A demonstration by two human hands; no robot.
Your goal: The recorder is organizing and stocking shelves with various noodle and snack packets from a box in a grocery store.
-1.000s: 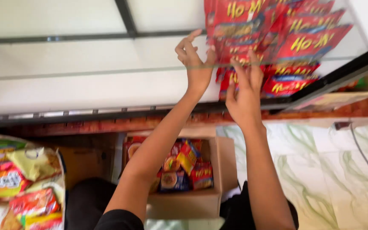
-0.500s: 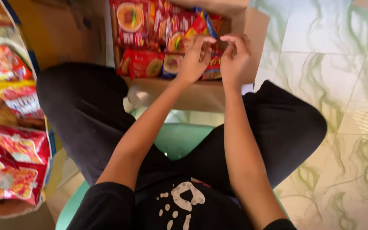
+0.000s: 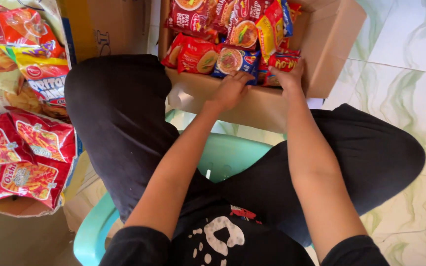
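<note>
Left hand (image 3: pixel 230 88), top centre of the frame: palm down, fingers curled over the near edge of a blue noodle packet (image 3: pixel 236 60); whether it grips or merely rests there cannot be told. Right hand (image 3: pixel 288 76), just right of it: fingers closed on the lower edge of a red snack packet (image 3: pixel 283 62), grasping it.

Both packets lie in an open cardboard box (image 3: pixel 338 37) at the top of the frame, standing on pale green-veined floor tiles (image 3: pixel 410 54) in front of the person's knees. The blue packet lies flat, long axis roughly left to right across the frame, face up. The red packet stands on edge at the box's right end, tilted; its long axis cannot be told, as most of it is hidden.

The box holds further red and yellow noodle and snack packets, crowded and overlapping. The person sits on a light green plastic stool (image 3: pixel 223 157), centre frame. A heap of bagged snacks (image 3: pixel 23 143) fills the left edge.
</note>
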